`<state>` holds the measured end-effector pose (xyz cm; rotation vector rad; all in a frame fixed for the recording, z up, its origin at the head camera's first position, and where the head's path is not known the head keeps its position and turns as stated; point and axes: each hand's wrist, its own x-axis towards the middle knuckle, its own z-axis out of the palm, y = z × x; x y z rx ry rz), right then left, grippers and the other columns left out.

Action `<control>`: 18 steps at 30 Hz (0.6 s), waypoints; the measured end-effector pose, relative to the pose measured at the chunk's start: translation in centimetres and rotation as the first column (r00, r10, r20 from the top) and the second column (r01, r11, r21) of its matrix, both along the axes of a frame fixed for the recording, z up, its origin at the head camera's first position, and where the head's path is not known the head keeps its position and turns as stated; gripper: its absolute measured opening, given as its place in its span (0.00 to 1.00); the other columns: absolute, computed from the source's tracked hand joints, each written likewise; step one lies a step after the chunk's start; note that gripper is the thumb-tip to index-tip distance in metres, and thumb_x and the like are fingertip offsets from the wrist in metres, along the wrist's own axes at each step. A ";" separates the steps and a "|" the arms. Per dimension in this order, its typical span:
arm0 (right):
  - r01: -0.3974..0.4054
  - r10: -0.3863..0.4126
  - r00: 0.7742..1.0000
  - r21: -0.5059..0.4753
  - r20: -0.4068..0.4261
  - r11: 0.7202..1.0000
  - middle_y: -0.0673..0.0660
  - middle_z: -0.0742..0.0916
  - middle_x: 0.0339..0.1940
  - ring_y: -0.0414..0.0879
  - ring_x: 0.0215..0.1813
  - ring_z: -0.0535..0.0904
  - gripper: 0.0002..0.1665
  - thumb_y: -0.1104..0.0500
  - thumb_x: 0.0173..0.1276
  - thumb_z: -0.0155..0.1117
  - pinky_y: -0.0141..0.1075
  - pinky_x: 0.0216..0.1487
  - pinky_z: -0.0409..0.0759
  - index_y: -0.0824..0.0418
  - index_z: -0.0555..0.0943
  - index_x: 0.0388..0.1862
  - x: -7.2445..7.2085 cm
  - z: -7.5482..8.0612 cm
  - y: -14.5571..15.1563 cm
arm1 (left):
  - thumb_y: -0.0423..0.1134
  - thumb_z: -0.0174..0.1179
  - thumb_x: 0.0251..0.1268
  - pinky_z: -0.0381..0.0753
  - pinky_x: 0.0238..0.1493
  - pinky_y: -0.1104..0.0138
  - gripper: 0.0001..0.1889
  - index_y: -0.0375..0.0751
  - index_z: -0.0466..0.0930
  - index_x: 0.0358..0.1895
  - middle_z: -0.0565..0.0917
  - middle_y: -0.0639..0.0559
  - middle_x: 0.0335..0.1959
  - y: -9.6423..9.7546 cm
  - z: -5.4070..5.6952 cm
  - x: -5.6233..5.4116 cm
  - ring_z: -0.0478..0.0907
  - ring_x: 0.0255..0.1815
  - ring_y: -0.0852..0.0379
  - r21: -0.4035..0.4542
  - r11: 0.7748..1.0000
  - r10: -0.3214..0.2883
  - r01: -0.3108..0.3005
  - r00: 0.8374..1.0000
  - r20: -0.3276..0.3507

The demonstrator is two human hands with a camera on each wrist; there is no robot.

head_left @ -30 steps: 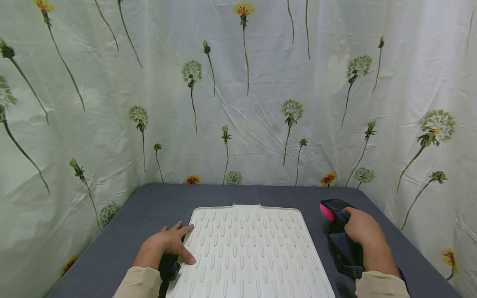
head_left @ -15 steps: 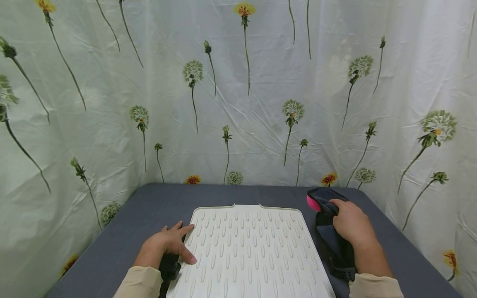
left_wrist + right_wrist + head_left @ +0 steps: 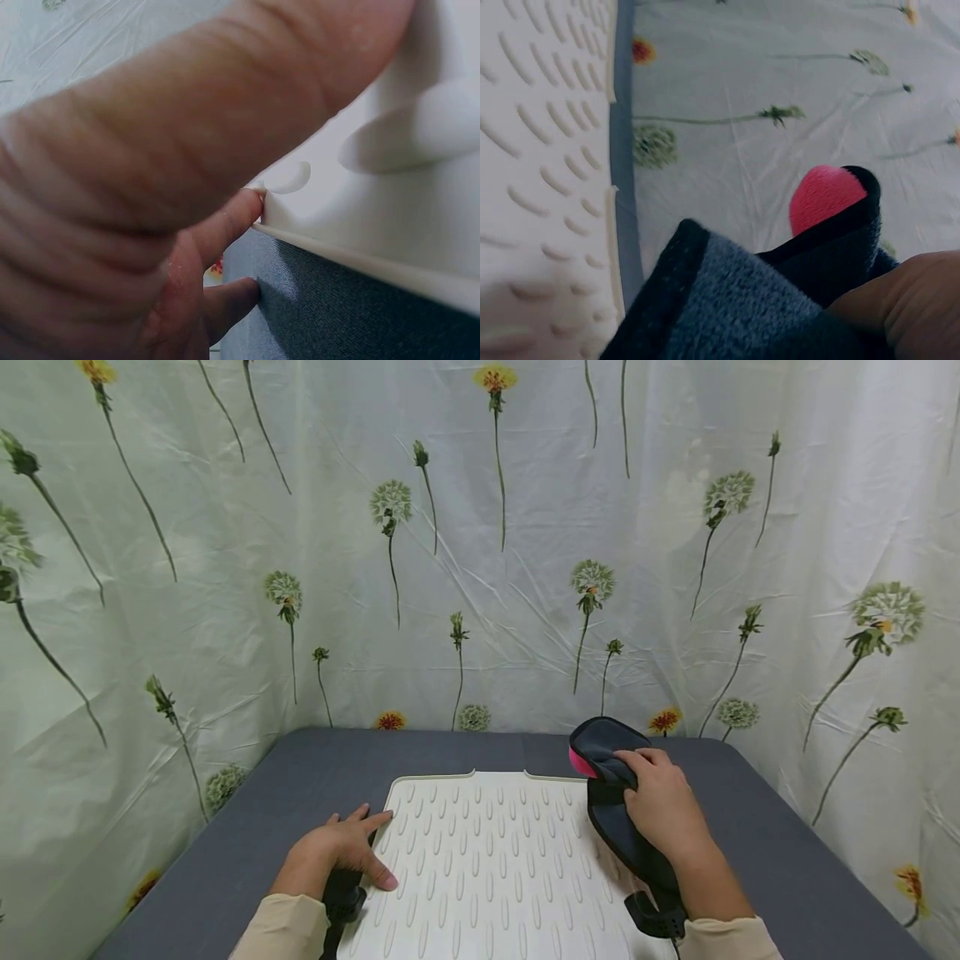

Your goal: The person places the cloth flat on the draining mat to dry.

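Observation:
A white draining board [image 3: 487, 864] with rows of oval ridges lies on the table. My left hand [image 3: 333, 852] rests at its left edge, fingers spread and thumb on the top face. In the left wrist view the thumb [image 3: 195, 112] crosses close to the camera, and one fingertip touches the board's rim. My right hand [image 3: 663, 802] grips a folded dark blue cloth [image 3: 611, 739] with black edging, holding it over the board's right side. Its pink face [image 3: 825, 201] shows at a fold in the right wrist view. The grip's underside is hidden.
A dark grey cloth covers the table [image 3: 337, 760]. Behind and along both sides hangs a pale curtain [image 3: 480, 577] printed with dandelions. Table surface shows around the board on the left, back and right.
My right hand has carried the cloth leftward, from the table beside the board to over its right edge. The left hand and the board have stayed in place.

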<state>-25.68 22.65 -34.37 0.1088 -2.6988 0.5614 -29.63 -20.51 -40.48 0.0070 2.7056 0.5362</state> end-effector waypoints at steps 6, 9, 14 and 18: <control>-0.084 0.076 0.984 -0.042 -0.158 0.996 0.69 0.75 0.62 0.69 0.62 0.75 0.32 0.71 0.63 0.71 0.64 0.59 0.79 0.60 0.78 0.66 -0.3 -1.1 -2.5 | 0.66 0.84 0.22 0.48 0.64 0.19 0.67 0.62 0.61 0.79 0.51 0.35 0.83 -0.7 -1.6 -1.2 0.40 0.79 0.15 -0.001 1.000 -0.001 0.001 1.000 -0.004; -0.153 0.135 0.956 -0.048 -0.261 0.987 0.67 0.76 0.59 0.66 0.59 0.78 0.32 0.71 0.59 0.74 0.61 0.58 0.81 0.60 0.80 0.64 -0.5 -1.8 -3.9 | 0.68 0.83 0.21 0.48 0.65 0.19 0.68 0.63 0.61 0.79 0.51 0.36 0.84 -1.0 -2.2 -1.6 0.39 0.79 0.15 -0.004 1.000 -0.011 0.011 1.000 -0.016; -0.237 0.212 0.921 -0.041 -0.326 0.971 0.63 0.78 0.58 0.59 0.57 0.82 0.32 0.70 0.57 0.77 0.55 0.57 0.83 0.58 0.82 0.61 -0.5 -2.9 -5.8 | 0.67 0.84 0.19 0.49 0.66 0.20 0.68 0.62 0.62 0.79 0.52 0.37 0.84 -0.8 -1.8 -1.3 0.41 0.79 0.17 -0.003 1.000 0.005 -0.005 1.000 -0.020; -0.288 0.268 0.911 -0.020 -0.314 0.957 0.59 0.79 0.58 0.56 0.58 0.83 0.31 0.69 0.57 0.78 0.49 0.56 0.85 0.56 0.83 0.60 -0.3 -3.5 -7.1 | 0.67 0.84 0.18 0.50 0.64 0.19 0.69 0.62 0.62 0.79 0.52 0.36 0.83 -0.9 -2.0 -1.4 0.41 0.79 0.16 0.002 1.000 0.009 -0.009 1.000 -0.022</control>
